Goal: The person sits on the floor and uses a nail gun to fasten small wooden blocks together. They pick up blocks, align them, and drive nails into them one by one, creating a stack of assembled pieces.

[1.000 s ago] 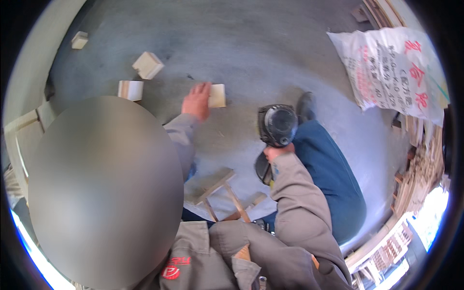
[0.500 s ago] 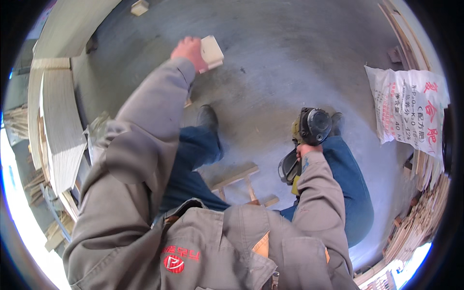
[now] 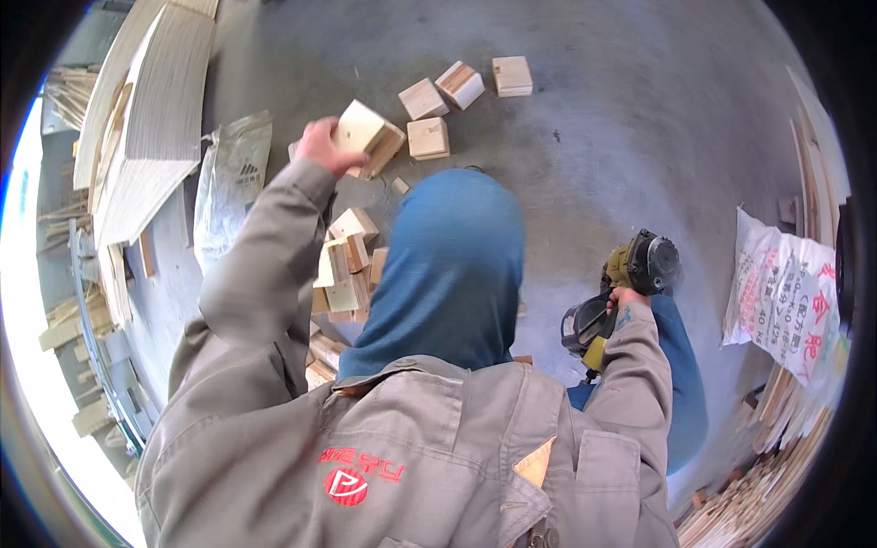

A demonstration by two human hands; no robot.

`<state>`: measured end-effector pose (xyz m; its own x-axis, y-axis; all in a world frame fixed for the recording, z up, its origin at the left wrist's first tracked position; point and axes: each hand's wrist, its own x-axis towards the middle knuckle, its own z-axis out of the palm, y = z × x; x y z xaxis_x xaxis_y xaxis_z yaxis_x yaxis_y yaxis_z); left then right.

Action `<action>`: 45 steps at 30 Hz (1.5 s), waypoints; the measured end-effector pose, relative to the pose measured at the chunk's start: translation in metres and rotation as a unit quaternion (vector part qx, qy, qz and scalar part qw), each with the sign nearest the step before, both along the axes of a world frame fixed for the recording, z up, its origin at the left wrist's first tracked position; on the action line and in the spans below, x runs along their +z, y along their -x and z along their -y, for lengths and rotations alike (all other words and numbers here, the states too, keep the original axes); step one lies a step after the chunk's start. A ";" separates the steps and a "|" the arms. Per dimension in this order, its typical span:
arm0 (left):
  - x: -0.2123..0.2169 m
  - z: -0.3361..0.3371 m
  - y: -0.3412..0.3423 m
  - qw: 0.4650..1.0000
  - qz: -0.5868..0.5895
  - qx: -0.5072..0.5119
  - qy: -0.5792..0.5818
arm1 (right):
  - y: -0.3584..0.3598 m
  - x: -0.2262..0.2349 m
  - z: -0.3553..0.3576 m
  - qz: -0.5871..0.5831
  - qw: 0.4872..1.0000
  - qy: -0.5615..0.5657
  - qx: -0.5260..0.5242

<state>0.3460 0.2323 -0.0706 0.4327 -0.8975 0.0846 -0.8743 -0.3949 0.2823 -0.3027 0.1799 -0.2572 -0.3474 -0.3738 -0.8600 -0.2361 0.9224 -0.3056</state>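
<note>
Held block: the pale wooden block (image 3: 363,128) is in the upper left of the view, beyond the raised knee and just left of the loose blocks; whether it touches the floor cannot be told.
Block's direction: it sits askew, its smooth pale face turned up and to the left, its browner side toward the lower right; its outline is nearly square, so which axis is longest cannot be told.
Left hand: the left hand (image 3: 326,148) grips the block's left side, thumb at the near edge, fingers spread only as wide as the wood.
Loose blocks: near its right side lie a square block (image 3: 427,139), a tilted block (image 3: 423,99), a striped block (image 3: 459,85) and a farther block (image 3: 512,76).
Block pile: nearer the body, a jumbled pile (image 3: 345,269) stands left of the blue-trousered knee (image 3: 457,256).
Right hand: the right hand (image 3: 627,298) is closed round the handle of a power tool (image 3: 630,265).
Tool's direction: its long axis slants from lower left to upper right, round black cap at the upper end.
Left edge: a plastic bag (image 3: 236,187) beside stacked boards (image 3: 160,155).
Right edge: a printed white sack (image 3: 772,283) above wood strips (image 3: 767,475).
</note>
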 end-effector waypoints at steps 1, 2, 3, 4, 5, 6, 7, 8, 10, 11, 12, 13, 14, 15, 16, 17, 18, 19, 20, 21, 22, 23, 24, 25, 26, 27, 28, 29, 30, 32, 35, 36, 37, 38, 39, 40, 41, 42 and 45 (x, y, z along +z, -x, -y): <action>-0.010 -0.024 0.000 0.998 -0.048 0.005 -0.041 | 0.005 -0.004 -0.001 -0.008 1.000 0.004 0.000; -0.016 -0.050 0.002 0.985 -0.145 0.055 -0.070 | 0.002 0.000 -0.002 -0.007 1.000 0.004 0.000; -0.031 -0.083 -0.002 0.984 -0.152 0.080 -0.045 | -0.007 0.006 -0.004 -0.003 1.000 0.004 0.002; -0.037 -0.103 0.001 0.976 -0.158 0.112 -0.102 | -0.010 0.012 -0.005 -0.002 1.000 0.007 -0.001; -0.042 -0.123 0.004 0.963 -0.163 0.144 -0.160 | -0.009 0.010 -0.005 -0.004 1.000 0.011 0.004; -0.038 -0.129 0.022 0.967 -0.149 0.139 -0.153 | 0.000 0.008 -0.006 -0.012 1.000 0.019 0.004; -0.029 -0.134 0.041 0.971 -0.130 0.136 -0.148 | 0.003 0.007 -0.005 -0.015 1.000 0.025 0.005; -0.027 -0.144 0.050 0.973 -0.128 0.133 -0.142 | -0.001 0.007 -0.005 -0.018 1.000 0.022 0.001; -0.031 -0.161 0.061 0.979 -0.113 0.097 -0.141 | -0.010 0.011 -0.003 -0.023 1.000 0.017 -0.006; -0.032 -0.164 0.071 0.981 -0.112 0.076 -0.140 | -0.010 0.009 -0.003 -0.026 1.000 0.018 0.001; -0.030 -0.166 0.081 0.982 -0.114 0.048 -0.141 | -0.008 0.007 -0.002 -0.029 0.999 0.020 0.009; -0.033 -0.165 0.089 0.979 -0.116 0.039 -0.163 | -0.007 0.005 -0.001 -0.032 0.999 0.021 0.016; -0.041 -0.166 0.094 0.976 -0.110 0.021 -0.188 | -0.006 0.003 -0.002 -0.027 0.999 0.026 0.021; -0.051 -0.168 0.098 0.972 -0.104 0.003 -0.213 | -0.007 0.004 -0.003 -0.021 0.999 0.029 0.027; -0.060 -0.172 0.103 0.972 -0.096 -0.022 -0.213 | -0.008 0.004 -0.004 -0.015 0.999 0.033 0.033; -0.068 -0.177 0.105 0.967 -0.095 -0.028 -0.235 | -0.010 0.005 -0.004 -0.022 0.998 0.027 0.045; -0.073 -0.180 0.108 0.961 -0.093 -0.035 -0.259 | -0.017 0.010 -0.005 -0.029 0.998 0.020 0.056; -0.079 -0.184 0.110 0.954 -0.090 -0.042 -0.282 | -0.021 0.013 -0.005 -0.036 0.997 0.013 0.067; -0.088 -0.193 0.108 0.949 -0.091 -0.048 -0.298 | -0.022 0.013 -0.003 -0.037 0.996 0.012 0.082; -0.088 -0.196 0.108 0.946 -0.077 -0.063 -0.310 | -0.020 0.014 -0.003 -0.039 0.995 0.010 0.094; -0.088 -0.199 0.109 0.942 -0.062 -0.078 -0.321 | -0.018 0.014 -0.004 -0.042 0.993 0.008 0.106; -0.088 -0.203 0.108 0.938 -0.047 -0.093 -0.331 | -0.015 0.013 -0.005 -0.044 0.994 0.009 0.101; -0.091 -0.210 0.104 0.939 -0.025 -0.097 -0.329 | -0.014 0.012 -0.005 -0.043 0.994 0.009 0.098; -0.096 -0.218 0.100 0.940 -0.001 -0.101 -0.326 | -0.015 0.011 -0.004 -0.042 0.994 0.010 0.096; -0.102 -0.225 0.097 0.940 0.022 -0.104 -0.323 | -0.016 0.011 -0.004 -0.042 0.995 0.013 0.093; -0.102 -0.225 0.098 0.943 0.026 -0.106 -0.315 | -0.017 0.013 -0.004 -0.042 0.995 0.016 0.089; -0.102 -0.224 0.099 0.945 0.029 -0.109 -0.306 | -0.018 0.014 -0.005 -0.043 0.995 0.018 0.084; -0.101 -0.222 0.100 0.948 0.032 -0.113 -0.297 | -0.019 0.015 -0.006 -0.043 0.995 0.017 0.087; -0.099 -0.216 0.101 0.949 0.016 -0.115 -0.292 | -0.021 0.017 -0.005 -0.044 0.995 0.020 0.087; -0.093 -0.206 0.106 0.952 -0.016 -0.121 -0.281 | -0.023 0.017 -0.004 -0.047 0.994 0.022 0.091; -0.095 -0.193 0.108 0.969 -0.044 -0.130 -0.207 | -0.025 0.014 -0.005 -0.047 0.994 0.025 0.097; -0.094 -0.183 0.109 0.970 -0.040 -0.125 -0.204 | -0.026 0.015 -0.005 -0.040 0.994 0.028 0.098; -0.097 -0.174 0.107 0.973 -0.041 -0.126 -0.187 | -0.026 0.015 -0.005 -0.033 0.994 0.031 0.098; -0.102 -0.164 0.103 0.976 -0.042 -0.127 -0.170 | -0.025 0.015 -0.005 -0.038 0.993 0.031 0.110; -0.104 -0.154 0.100 0.979 -0.042 -0.126 -0.156 | -0.029 0.018 -0.006 -0.041 0.993 0.028 0.107; -0.103 -0.140 0.098 0.981 -0.026 -0.118 -0.151 | -0.034 0.024 -0.006 -0.044 0.993 0.025 0.104; -0.108 -0.126 0.091 0.983 -0.019 -0.127 -0.130 | -0.036 0.026 -0.005 -0.046 0.994 0.021 0.101; -0.114 -0.108 0.084 0.985 -0.014 -0.138 -0.104 | -0.030 0.024 -0.005 -0.047 0.993 0.020 0.108; -0.118 -0.059 0.069 0.987 -0.021 -0.131 -0.092 | -0.029 0.029 -0.004 -0.027 0.996 0.043 0.078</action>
<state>0.2769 0.2912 -0.1887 0.1837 -0.9775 -0.1037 -0.9425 -0.2051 0.2640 -0.2736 0.1843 -0.2281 -0.3246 -0.4986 -0.8037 -0.3925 0.8442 -0.3652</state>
